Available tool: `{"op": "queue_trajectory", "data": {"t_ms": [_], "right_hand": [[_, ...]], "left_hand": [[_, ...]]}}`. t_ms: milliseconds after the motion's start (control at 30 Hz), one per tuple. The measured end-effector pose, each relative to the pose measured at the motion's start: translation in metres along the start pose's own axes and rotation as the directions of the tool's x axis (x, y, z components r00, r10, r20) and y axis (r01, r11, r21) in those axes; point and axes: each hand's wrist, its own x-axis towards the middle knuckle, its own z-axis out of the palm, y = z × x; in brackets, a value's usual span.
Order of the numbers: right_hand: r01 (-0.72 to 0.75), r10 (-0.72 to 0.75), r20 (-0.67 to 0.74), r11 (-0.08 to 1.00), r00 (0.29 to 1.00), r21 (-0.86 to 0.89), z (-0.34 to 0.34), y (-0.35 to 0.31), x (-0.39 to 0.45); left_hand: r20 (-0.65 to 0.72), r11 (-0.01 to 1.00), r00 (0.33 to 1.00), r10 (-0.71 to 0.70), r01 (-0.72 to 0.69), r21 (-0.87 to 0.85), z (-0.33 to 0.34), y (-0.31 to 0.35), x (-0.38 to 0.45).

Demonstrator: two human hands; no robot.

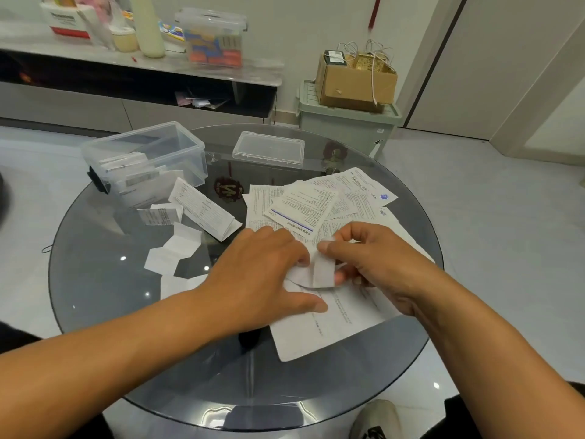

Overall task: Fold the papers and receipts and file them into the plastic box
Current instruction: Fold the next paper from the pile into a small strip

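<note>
The small receipt (319, 270) sat half-folded on the larger sheet (329, 321) at the counter's (95, 280) near edge; my right hand (376, 264) pinched its flap while my left hand (256, 280) pressed flat beside it, fingers straight. I judged the crease needed squared edges before pressing along the fold. The plastic box (145, 163) stood open well apart at far left, partly filled.
</note>
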Motion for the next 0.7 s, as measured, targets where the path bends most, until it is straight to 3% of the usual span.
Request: {"op": "queue_trajectory", "data": {"t_ms": [167,300,467,567,700], "right_hand": [[0.055,-0.058,0.012,0.987,0.998,0.149,0.009,-0.009,-0.005],[0.174,-0.178,-0.102,0.984,0.979,-0.049,-0.007,-0.005,0.001],[0.184,-0.142,0.244,0.970,0.959,-0.159,-0.021,0.002,0.006],[0.184,-0.172,0.076,0.959,0.982,-0.214,-0.001,0.011,0.014],[0.168,-0.235,-0.133,0.907,0.963,-0.385,0.026,0.019,0.022]], "left_hand": [[-0.117,0.998,0.992,0.057,-0.059,-0.012,-0.001,0.003,0.002],[-0.046,0.984,0.999,-0.030,0.021,-0.176,-0.003,-0.002,-0.002],[0.038,0.875,0.972,-0.233,0.227,-0.427,-0.011,-0.012,-0.006],[0.083,0.849,0.965,-0.248,0.258,-0.461,-0.012,-0.016,-0.003],[-0.019,0.940,0.979,-0.201,0.187,-0.285,-0.007,-0.021,-0.003]]}}
